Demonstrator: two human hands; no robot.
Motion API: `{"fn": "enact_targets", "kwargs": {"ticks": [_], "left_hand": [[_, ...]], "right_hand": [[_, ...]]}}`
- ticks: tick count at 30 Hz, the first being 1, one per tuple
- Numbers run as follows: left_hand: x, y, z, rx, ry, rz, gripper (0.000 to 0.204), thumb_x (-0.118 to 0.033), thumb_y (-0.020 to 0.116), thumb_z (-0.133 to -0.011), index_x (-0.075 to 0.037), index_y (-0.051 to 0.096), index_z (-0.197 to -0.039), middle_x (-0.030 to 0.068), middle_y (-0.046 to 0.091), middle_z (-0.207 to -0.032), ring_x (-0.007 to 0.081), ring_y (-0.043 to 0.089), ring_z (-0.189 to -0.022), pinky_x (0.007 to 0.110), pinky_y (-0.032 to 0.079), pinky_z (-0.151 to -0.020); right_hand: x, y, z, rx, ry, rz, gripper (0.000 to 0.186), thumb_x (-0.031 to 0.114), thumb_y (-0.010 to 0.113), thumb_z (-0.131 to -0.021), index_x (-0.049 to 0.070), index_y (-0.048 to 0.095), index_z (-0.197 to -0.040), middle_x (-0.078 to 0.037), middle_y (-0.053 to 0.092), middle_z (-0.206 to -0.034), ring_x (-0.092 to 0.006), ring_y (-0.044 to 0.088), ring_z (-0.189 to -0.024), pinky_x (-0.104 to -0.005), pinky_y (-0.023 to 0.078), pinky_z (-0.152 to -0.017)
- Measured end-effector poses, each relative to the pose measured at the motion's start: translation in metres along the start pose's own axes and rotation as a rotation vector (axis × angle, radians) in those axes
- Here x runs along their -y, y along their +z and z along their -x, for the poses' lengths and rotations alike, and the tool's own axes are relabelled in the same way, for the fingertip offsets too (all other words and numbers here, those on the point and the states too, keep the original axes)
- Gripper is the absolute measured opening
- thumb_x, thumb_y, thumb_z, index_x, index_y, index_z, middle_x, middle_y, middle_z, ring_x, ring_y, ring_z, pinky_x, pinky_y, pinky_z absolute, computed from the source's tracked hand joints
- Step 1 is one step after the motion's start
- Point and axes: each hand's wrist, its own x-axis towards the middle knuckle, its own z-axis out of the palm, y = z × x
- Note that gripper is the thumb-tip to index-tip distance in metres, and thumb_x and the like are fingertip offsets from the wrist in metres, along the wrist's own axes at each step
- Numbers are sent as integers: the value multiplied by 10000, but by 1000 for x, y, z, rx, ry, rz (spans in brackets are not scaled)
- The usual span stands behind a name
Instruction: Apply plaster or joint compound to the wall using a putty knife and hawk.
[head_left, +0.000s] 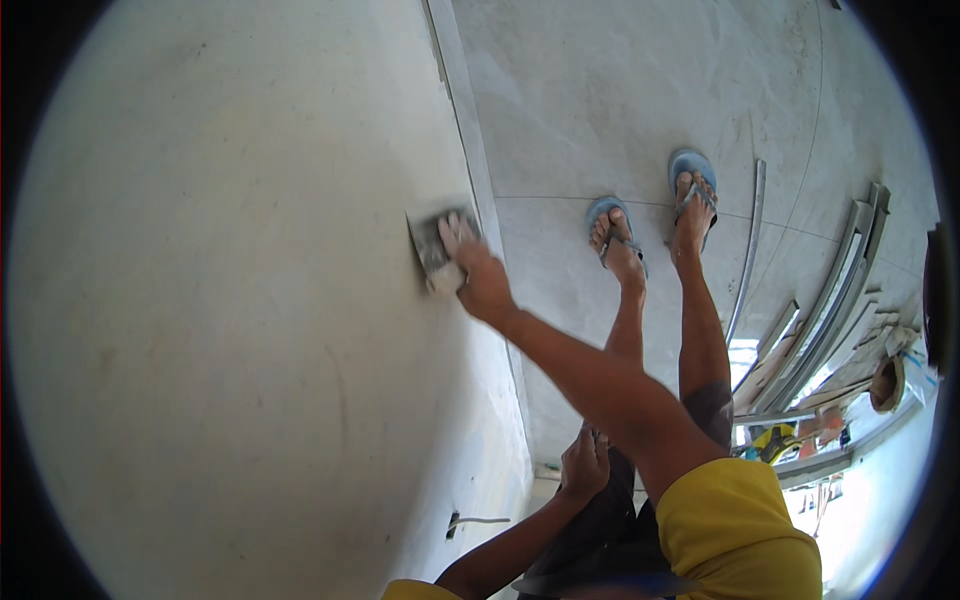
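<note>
My right hand (482, 283) reaches across to the pale wall (250, 300), near the wall's lower edge. Its dust-whitened fingers and thumb press a flat dark-grey rectangular sheet (432, 240) to the surface. Blur hides whether that sheet is sandpaper or a scraper blade. Low in the picture, my left hand (585, 465) rests by my dark-trousered leg with its fingers curled in. Whatever it may hold is hidden. My bare feet in blue-grey flip-flops (690, 165) stand on the floor beside the wall.
Grey floor tiles (560, 120) meet the wall along a narrow skirting strip (462, 90). A thin metal strip (748, 250) and several long metal profiles (840, 290) lie to the right. Beyond them is a yellow-and-black tool (775, 442). A wire (485, 520) pokes from a wall box.
</note>
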Motion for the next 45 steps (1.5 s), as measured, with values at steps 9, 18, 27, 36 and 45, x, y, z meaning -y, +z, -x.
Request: {"fn": "enact_targets", "kwargs": {"ticks": [9, 18, 27, 36, 45], "left_hand": [[28, 26, 0, 41, 15, 84, 450, -349, 521, -954, -10, 432, -1235, 176, 593, -984, 268, 575, -924, 411, 437, -798], [-114, -52, 25, 55, 45, 970, 271, -218, 450, -989, -14, 462, -1166, 109, 595, -1024, 212, 619, -879, 369, 549, -767], [-255, -87, 169, 705, 144, 1103, 288, -166, 425, -999, 3, 464, -1229, 158, 597, -1144, 267, 622, -1023, 431, 527, -890], [-315, -77, 362, 922, 710, 1023, 360, -132, 514, -967, -20, 403, -1290, 84, 596, -1157, 172, 631, -990, 322, 540, -840], [-284, 47, 418, 844, 817, 823, 441, -211, 577, -949, -40, 387, -1309, 68, 560, -1181, 171, 589, -1046, 331, 526, -872]], "right_hand": [[97, -36, 161, 202, 266, -161, 624, 47, 623, -818, 140, 422, -1402, -252, 592, -1062, -372, 623, -934, -396, 483, -820], [245, -311, 246, -138, -38, 220, 500, 62, 683, -776, 45, 567, -1262, -189, 623, -1173, -333, 575, -1149, -377, 438, -987], [417, -356, 413, -227, -525, 570, 499, 144, 700, -736, 83, 609, -1222, -177, 568, -1277, -377, 480, -1257, -506, 303, -1080], [351, -429, 568, -652, -56, 695, 427, 171, 602, -835, 26, 563, -1235, -222, 562, -1243, -340, 521, -1201, -438, 366, -1010], [340, -405, 700, -700, -88, -960, 481, 264, 433, -879, -27, 479, -1259, -143, 599, -1097, -242, 604, -980, -371, 476, -892]]}}
